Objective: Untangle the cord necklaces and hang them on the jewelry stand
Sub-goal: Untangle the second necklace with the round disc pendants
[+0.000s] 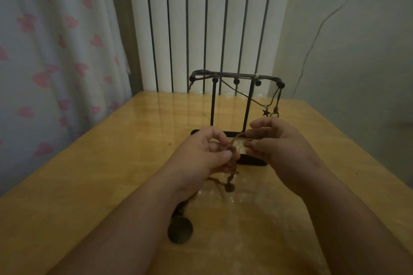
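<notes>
A black jewelry stand stands on the wooden table, its top bar carrying a cord necklace with a star charm hanging at the right. Just in front of the stand's base, my left hand and my right hand both pinch a brown cord necklace between them. The cord runs down from my left fingers to a small round bead near the table. A dark round pendant lies on the table under my left forearm, its cord partly hidden.
A white radiator rises behind the table. A curtain with pink hearts hangs at the left, and a pale wall is at the right. A tiny dark speck lies on the tabletop left of my hands.
</notes>
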Available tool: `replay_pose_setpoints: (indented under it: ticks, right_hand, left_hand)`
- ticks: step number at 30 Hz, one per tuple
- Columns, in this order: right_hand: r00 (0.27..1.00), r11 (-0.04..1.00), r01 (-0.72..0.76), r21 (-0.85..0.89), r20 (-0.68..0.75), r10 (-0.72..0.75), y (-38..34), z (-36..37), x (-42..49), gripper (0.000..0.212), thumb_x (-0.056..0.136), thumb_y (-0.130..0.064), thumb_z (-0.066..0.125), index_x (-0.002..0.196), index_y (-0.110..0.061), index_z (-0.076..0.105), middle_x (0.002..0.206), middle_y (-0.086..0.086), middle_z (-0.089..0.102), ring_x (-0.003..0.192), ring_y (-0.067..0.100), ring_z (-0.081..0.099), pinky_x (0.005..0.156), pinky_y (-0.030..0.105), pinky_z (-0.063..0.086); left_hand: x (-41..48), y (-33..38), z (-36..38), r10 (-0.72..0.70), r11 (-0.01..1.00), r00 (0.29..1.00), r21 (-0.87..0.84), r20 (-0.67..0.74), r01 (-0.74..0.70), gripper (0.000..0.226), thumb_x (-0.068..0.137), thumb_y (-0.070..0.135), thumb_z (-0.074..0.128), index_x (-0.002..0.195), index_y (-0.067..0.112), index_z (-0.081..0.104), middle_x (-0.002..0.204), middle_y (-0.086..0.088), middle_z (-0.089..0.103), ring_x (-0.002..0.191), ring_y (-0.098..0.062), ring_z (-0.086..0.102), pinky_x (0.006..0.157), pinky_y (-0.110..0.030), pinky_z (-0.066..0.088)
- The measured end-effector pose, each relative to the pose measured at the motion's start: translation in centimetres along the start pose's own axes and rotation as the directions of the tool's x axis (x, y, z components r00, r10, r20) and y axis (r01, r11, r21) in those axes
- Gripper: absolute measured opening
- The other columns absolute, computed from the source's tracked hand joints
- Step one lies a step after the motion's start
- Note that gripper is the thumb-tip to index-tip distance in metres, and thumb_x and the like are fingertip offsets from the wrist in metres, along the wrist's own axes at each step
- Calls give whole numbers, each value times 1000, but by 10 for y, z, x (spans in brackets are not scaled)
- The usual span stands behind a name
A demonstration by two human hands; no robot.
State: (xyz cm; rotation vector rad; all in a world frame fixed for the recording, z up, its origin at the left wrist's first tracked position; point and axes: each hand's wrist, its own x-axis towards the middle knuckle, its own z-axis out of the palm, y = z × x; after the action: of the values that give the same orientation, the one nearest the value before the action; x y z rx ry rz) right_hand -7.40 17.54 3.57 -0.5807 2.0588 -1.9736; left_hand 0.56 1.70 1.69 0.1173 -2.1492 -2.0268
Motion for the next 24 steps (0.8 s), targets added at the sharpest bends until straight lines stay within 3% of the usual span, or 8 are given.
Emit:
replay_pose_setpoints:
  ticks: [2,5,7,10,12,14,20,24]
  right_hand:
    - [1000,1000,14,-11,-11,-14,3,0,1,30,88,7,60,109,-15,61,110,5,66,98,19,69,76,27,58]
    - [982,918,102,-383,-108,-154,6,2,2,31,87,-3,65,108,-26,63,108,-10,63,103,6,59,63,15,48]
    - [954,848,164,-504,-139,-267,5,4,1,30,86,-7,63,102,-31,62,103,-14,60,100,3,55,66,13,41]
    - [951,899,229,-374,-110,-288,2,9,-3,13,88,-16,62,90,-27,67,89,-10,64,86,5,60,70,24,49]
    - [968,911,232,-341,-12,-251,2,14,-6,4,87,-27,66,88,-28,68,87,-8,67,82,5,62,72,27,53]
    - [978,892,207,-402,71,-195,5,20,-6,9,83,-36,70,90,-32,67,89,-9,68,82,5,64,70,25,54]
    - [976,812,198,-549,37,-213,11,25,-6,15,82,-38,73,95,-38,65,91,-16,62,73,2,56,61,18,40]
    - [974,817,213,-536,46,-223,12,24,-4,12,84,-38,70,95,-38,69,87,-15,65,74,4,58,60,18,43]
  left_hand:
    - [1,0,-2,5,991,1000,-132,4,-4,22,92,-9,52,96,13,57,82,-6,74,77,-16,70,72,-31,54]
    - [3,0,-4,24,979,999,-203,-26,-29,23,92,-11,51,91,12,57,82,-7,73,74,-15,69,70,-31,53]
    - [4,-1,-4,34,983,997,-178,-63,-44,22,91,-10,53,90,12,58,85,-7,75,79,-17,71,71,-31,53]
    - [4,-2,-3,38,992,993,-114,-116,-51,21,91,-7,56,89,13,59,89,-7,77,86,-18,72,71,-30,52]
    - [3,-3,-3,51,997,988,-58,-145,-60,19,92,-4,57,90,14,59,90,-7,77,89,-20,72,74,-33,53]
    - [3,-3,-3,65,998,983,-3,-173,-67,16,93,-1,57,91,15,61,86,-7,76,88,-24,72,80,-39,56]
    - [3,-4,-2,51,998,978,43,-204,-43,17,92,0,60,90,17,58,80,-4,75,86,-21,72,92,-48,56]
    - [3,-4,-2,50,996,978,86,-205,-33,17,90,3,64,92,20,61,86,-2,76,93,-20,72,95,-49,53]
